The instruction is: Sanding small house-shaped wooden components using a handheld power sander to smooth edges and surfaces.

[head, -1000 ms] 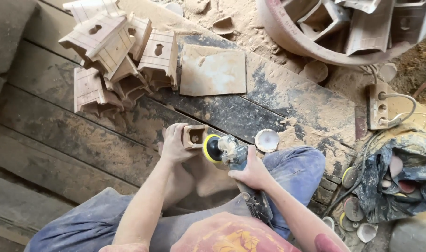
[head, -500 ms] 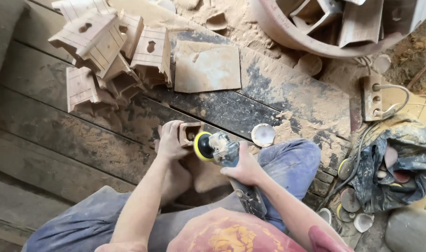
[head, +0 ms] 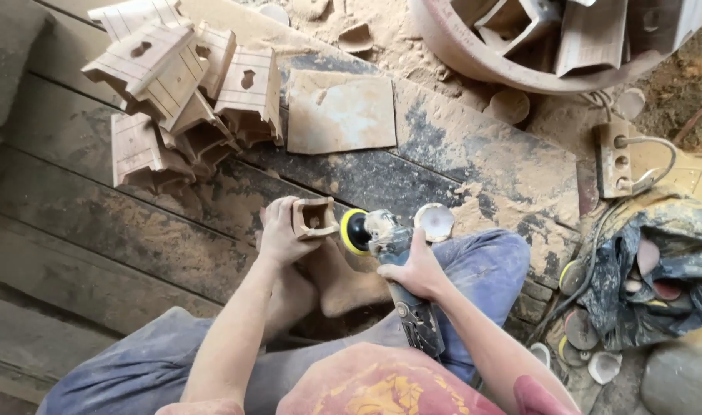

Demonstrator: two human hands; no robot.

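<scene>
Shifted slightly since the earlier frames: block and sander a touch lower and more to the left in view, contact between them unchanged. Left hand (head: pixel 283 230) clenched around a small hollow wooden block (head: pixel 314 217), open end facing up toward the camera, short axis roughly level, one side turned right toward the disc. Pale raw wood, square-walled, rounded at the corners, dusted with sawdust. Held above a bare foot (head: pixel 343 280), close over the dark plank floor (head: pixel 120 230). Right hand (head: pixel 412 269) wrapped tight on the body of a sander (head: pixel 397 284), long axis running from lower right up to the left, yellow-rimmed disc (head: pixel 355 231) at the front end, touching or just beside the block's right wall. Block lying directly left of the disc, wedged between left fingers and the pad. Loose round disc (head: pixel 434 221) on the floor just right of the sander head. Pile of larger carved wooden pieces (head: pixel 182 100) well apart at upper left, flat sandpaper sheet (head: pixel 339 111) beside them. Round basket (head: pixel 520 54) holding wooden parts at upper right, power strip (head: pixel 614 157) and crumpled bag (head: pixel 658 269) at right, sawdust everywhere.
</scene>
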